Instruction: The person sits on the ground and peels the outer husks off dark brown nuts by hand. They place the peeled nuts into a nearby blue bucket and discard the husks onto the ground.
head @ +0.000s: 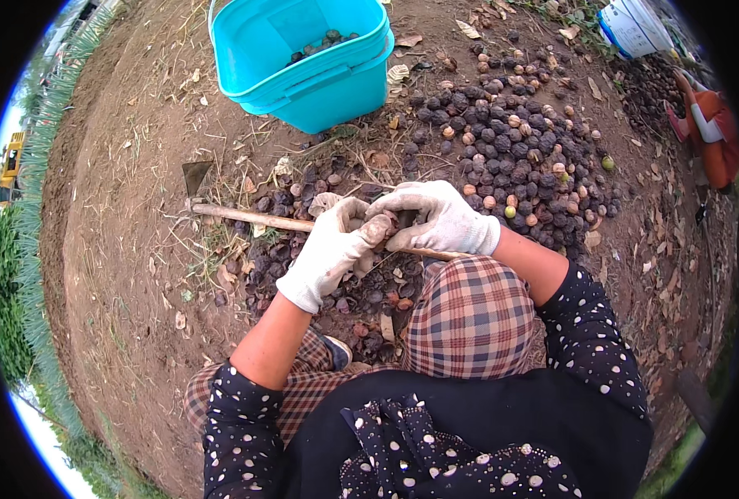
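My left hand (pixel 338 249), in a soiled white knit glove, meets my right hand (pixel 435 215), gloved alike, over the ground before me. Between their fingertips is a walnut in a dark husk (pixel 389 223), mostly covered by the fingers. A wooden handle (pixel 251 216) with a metal blade (pixel 195 177) at its far left end passes beneath both hands. Dark husk pieces (pixel 276 265) lie around and below the hands. To the right spreads a large pile of walnuts (pixel 500 140), most in blackened husks, some bare and tan, a few green.
A turquoise plastic bucket (pixel 338 93) with some dark nuts (pixel 329 40) inside stands beyond my hands. At the upper right are a white bucket (pixel 636 28) and another person (pixel 712 131) in orange beside more nuts. Green plants (pixel 33 249) edge the soil at left. My checked knee is close below my right hand.
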`<act>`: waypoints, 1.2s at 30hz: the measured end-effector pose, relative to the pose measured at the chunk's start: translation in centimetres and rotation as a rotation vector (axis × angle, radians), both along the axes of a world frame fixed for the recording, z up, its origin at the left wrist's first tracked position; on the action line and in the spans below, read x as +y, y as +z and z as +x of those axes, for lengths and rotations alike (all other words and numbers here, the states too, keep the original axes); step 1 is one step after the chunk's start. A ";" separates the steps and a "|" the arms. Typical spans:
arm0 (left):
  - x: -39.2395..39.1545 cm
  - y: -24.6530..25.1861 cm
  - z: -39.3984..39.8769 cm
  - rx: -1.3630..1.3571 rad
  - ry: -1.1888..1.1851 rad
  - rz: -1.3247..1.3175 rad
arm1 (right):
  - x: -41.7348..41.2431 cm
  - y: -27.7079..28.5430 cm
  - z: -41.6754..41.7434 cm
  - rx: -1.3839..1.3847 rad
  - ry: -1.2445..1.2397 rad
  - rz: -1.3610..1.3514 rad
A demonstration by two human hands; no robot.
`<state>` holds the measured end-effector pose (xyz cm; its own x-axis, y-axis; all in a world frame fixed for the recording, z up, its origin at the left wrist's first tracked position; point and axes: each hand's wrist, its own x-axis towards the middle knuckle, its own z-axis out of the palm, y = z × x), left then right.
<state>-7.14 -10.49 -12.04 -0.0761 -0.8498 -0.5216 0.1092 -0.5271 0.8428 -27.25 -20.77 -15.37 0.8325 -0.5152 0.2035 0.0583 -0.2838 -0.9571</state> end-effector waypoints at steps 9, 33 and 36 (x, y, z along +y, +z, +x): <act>2.4 -5.9 -1.5 0.526 0.406 -0.034 | 1.2 -3.4 0.6 -0.046 -0.001 0.459; 1.9 -13.2 4.0 0.358 0.623 0.246 | -4.0 -8.8 0.5 0.582 0.056 0.412; 2.3 -14.4 5.9 0.274 0.667 0.226 | -10.6 -18.1 -1.8 0.842 -0.509 -0.115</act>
